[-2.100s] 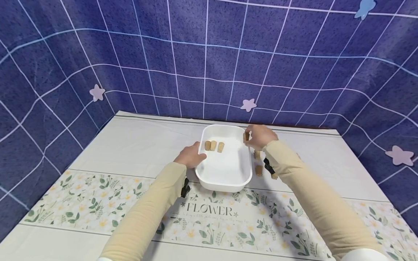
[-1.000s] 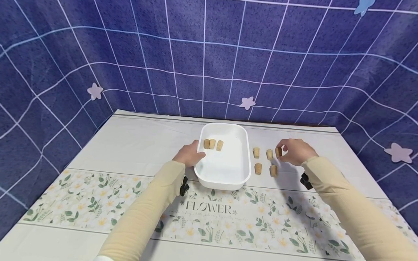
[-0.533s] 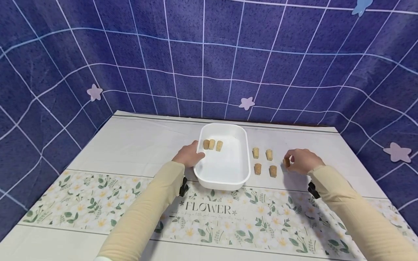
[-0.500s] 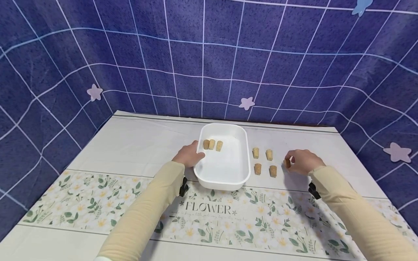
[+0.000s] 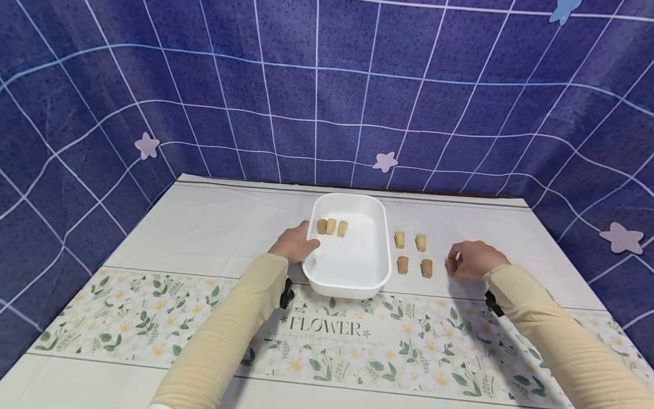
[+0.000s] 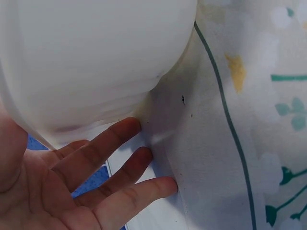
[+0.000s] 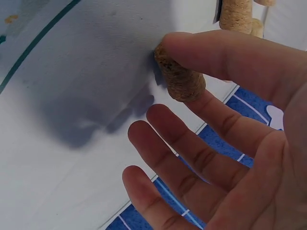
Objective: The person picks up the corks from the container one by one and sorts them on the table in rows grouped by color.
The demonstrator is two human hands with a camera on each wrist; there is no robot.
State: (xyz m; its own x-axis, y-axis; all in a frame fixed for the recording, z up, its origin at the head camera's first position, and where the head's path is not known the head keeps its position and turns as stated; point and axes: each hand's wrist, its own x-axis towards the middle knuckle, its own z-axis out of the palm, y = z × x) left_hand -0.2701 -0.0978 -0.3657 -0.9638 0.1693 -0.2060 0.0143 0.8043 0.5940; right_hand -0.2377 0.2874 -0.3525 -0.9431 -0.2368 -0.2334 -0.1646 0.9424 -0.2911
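Observation:
In the head view, my left hand (image 5: 294, 242) holds the left rim of a white plastic tray (image 5: 347, 288), thumb over the edge; the left wrist view shows several fingers outstretched below the tray. Three corks (image 5: 331, 226) lie in the tray's upper left part. On the right, my right hand (image 5: 477, 260) pinches another cork (image 7: 184, 84) between thumb and index finger, close to the tabletop; its other fingers are spread loosely. Between tray and right hand, several corks stand in two short rows, including a pale cork (image 5: 420, 242) and a darker cork (image 5: 427, 268).
The table is covered by a white cloth (image 5: 230, 210) with a floral band reading FLOWER (image 5: 327, 324). Behind and at both sides hangs a blue gridded curtain (image 5: 255, 91) with star shapes.
My right hand has moved from the tray's upper right edge, carrying the cork out right past the standing corks, then nearer to me and down to the table. The left hand stays on the tray.

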